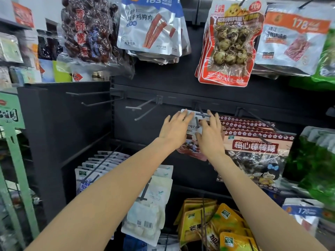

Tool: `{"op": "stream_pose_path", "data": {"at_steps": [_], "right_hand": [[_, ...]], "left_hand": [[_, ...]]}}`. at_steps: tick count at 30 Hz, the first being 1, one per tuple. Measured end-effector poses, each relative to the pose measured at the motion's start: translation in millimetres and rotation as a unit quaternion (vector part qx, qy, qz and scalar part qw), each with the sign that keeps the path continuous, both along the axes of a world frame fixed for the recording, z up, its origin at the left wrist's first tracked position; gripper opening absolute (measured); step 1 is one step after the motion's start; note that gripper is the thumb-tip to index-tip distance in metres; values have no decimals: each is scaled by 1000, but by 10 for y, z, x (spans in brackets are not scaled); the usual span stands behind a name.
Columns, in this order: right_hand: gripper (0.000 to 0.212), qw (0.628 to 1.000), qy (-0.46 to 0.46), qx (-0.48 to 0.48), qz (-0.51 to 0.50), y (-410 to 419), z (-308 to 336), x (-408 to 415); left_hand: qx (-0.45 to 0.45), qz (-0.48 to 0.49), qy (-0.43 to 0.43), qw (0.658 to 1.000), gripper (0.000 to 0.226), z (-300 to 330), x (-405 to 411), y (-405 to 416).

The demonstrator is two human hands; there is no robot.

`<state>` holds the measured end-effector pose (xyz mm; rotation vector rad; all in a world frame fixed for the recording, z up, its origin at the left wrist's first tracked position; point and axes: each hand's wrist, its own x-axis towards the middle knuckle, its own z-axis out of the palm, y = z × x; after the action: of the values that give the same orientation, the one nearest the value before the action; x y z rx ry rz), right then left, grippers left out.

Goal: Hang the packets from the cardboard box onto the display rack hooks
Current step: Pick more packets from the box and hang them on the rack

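Both hands are working the middle hook [200, 113]: the left hand [175, 128] and right hand [210, 136], fingers spread flat, are pressing a packet [193, 127] against the rack's dark back panel [154, 127]. The packet is hanging upright, long axis vertical, its white header at the hook. Plum lollipop packets [257, 147] are crowding just beside its right edge, while bare panel is lying open to its left.

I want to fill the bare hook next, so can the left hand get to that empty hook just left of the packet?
Probably yes. The empty hook sticks out just left of the left hand, nothing between them, though that hand now touches the packet.
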<state>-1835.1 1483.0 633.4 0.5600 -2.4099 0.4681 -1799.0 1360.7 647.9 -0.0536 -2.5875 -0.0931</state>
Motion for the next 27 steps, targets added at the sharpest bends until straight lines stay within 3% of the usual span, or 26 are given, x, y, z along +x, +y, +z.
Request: {"op": "stream_pose_path", "data": {"at_steps": [4, 6, 10, 15, 22, 27], "right_hand": [[34, 996, 78, -36, -36, -32, -163, 187], [31, 994, 74, -58, -51, -64, -228, 322], [21, 995, -35, -67, 69, -211, -261, 514], [16, 961, -175, -57, 207, -678, -299, 832], [18, 880, -317, 72, 346, -1798, -690, 1662], [13, 780, -402, 160, 452, -2568, -1226, 2518]], "left_hand": [[24, -7, 34, 999, 67, -43, 128, -66], [30, -5, 44, 999, 59, -66, 215, -115], [19, 14, 41, 999, 37, -102, 431, -265], [27, 71, -6, 997, 25, -332, 934, -716], [186, 217, -194, 938, 13, -924, 2214, -1880], [225, 330, -271, 875, 10, -1481, 3391, -2438]]}}
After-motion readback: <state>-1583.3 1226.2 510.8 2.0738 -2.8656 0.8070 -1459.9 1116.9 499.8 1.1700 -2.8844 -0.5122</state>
